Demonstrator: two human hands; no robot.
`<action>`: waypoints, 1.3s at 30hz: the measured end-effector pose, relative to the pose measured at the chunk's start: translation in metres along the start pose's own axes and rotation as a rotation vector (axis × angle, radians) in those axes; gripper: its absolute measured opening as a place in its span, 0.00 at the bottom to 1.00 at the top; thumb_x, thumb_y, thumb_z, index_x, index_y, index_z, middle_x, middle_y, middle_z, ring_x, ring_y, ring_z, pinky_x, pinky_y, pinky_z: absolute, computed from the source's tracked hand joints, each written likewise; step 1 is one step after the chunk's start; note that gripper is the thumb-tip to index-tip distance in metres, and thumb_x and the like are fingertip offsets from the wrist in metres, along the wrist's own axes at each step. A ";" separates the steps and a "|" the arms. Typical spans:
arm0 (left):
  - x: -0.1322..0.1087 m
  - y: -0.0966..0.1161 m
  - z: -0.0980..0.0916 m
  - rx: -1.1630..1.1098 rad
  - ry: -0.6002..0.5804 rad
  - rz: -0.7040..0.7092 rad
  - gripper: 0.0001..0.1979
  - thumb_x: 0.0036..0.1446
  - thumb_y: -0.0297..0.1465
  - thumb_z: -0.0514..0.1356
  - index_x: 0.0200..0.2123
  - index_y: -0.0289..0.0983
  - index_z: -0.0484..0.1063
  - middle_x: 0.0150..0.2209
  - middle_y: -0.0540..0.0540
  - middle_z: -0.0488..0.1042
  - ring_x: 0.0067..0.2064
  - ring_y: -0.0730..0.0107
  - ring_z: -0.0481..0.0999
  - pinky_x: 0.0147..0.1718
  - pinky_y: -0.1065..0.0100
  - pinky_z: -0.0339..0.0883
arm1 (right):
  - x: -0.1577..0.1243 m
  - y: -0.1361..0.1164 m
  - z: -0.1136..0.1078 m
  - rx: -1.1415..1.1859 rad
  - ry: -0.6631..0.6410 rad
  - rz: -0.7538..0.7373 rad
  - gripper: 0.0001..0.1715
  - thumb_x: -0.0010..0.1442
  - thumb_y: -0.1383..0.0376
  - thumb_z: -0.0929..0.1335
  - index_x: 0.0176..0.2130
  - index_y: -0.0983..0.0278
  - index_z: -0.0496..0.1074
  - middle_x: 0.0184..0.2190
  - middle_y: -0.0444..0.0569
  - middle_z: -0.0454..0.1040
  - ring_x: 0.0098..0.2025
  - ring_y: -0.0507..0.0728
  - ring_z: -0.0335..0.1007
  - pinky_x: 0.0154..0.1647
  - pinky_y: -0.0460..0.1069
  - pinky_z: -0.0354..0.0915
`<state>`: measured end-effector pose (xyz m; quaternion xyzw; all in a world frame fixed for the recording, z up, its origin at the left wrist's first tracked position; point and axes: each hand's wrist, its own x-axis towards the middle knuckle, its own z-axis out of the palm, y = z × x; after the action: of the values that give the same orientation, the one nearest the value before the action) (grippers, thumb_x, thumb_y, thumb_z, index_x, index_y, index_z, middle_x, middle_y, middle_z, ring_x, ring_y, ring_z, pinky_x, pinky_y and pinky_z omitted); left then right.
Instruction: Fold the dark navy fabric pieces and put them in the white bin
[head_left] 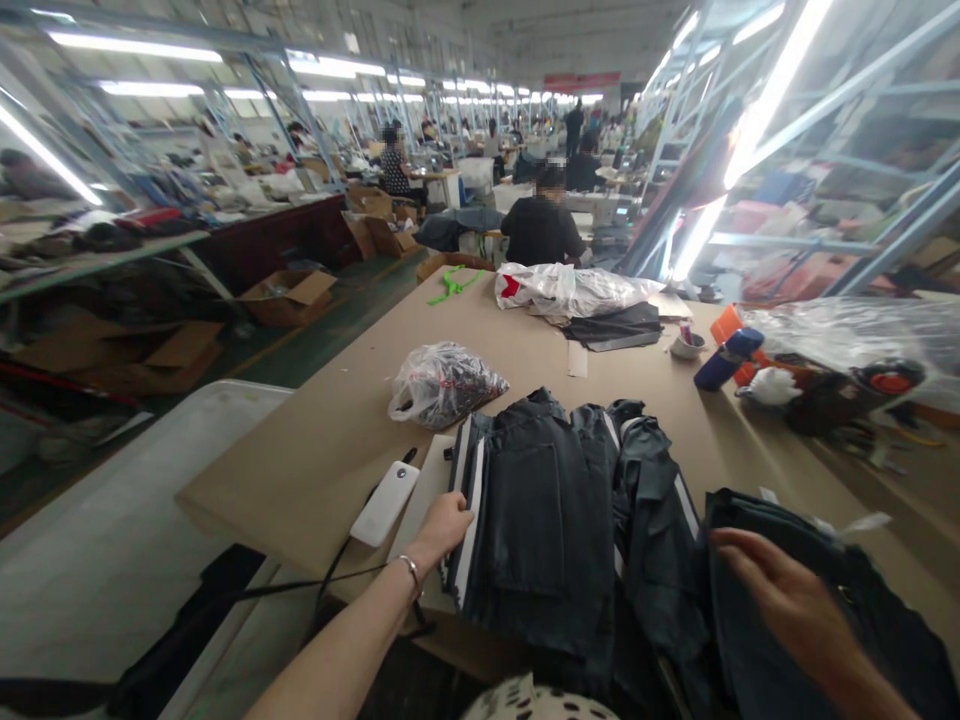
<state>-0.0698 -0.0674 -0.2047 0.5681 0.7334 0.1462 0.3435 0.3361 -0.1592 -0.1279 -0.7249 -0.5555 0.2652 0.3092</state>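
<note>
My left hand [446,522], a bracelet at its wrist, is closed on the white-striped left edge of a dark garment [529,520]. The garment lies in a pile at the front of the table, with a large square pocket-like panel facing up. A second crumpled dark garment [660,520] with white strips lies against it on the right. My right hand [780,590] is slightly blurred, its fingers stretched out over a stack of dark fabric pieces [862,610]. Whether its fingertips press on the fabric is hard to see.
On the brown table [300,480] lie a white phone-like device [385,503] with a cord, a clear plastic bag [446,385], green ribbon [454,285], a blue bottle [727,358], a small bowl [687,346] and a large wrapped bundle [574,289]. A person [541,222] sits beyond it.
</note>
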 end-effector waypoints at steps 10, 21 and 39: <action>-0.060 0.074 -0.005 -0.201 0.008 0.265 0.11 0.47 0.32 0.58 0.19 0.37 0.58 0.20 0.54 0.60 0.25 0.73 0.58 0.25 0.70 0.50 | 0.038 -0.144 0.192 0.623 -0.417 0.073 0.20 0.49 0.54 0.68 0.39 0.63 0.64 0.24 0.40 0.63 0.25 0.52 0.62 0.24 0.46 0.61; -0.074 0.066 0.025 -0.756 -0.326 0.131 0.16 0.42 0.36 0.63 0.18 0.36 0.58 0.19 0.55 0.60 0.24 0.77 0.58 0.25 0.74 0.54 | 0.010 -0.100 0.179 0.976 -0.795 0.305 0.23 0.40 0.56 0.74 0.29 0.64 0.61 0.23 0.38 0.62 0.24 0.48 0.59 0.25 0.43 0.56; -0.108 0.138 -0.014 -1.380 -0.903 -0.015 0.19 0.33 0.18 0.55 0.32 0.34 0.75 0.28 0.46 0.77 0.26 0.68 0.74 0.28 0.69 0.66 | 0.062 -0.075 0.079 0.437 -0.294 -0.128 0.13 0.46 0.64 0.66 0.35 0.64 0.71 0.29 0.45 0.72 0.34 0.56 0.66 0.37 0.49 0.62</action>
<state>0.0343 -0.1224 -0.0744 0.2285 0.2738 0.3192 0.8780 0.2453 -0.0721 -0.1275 -0.5581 -0.5689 0.4609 0.3904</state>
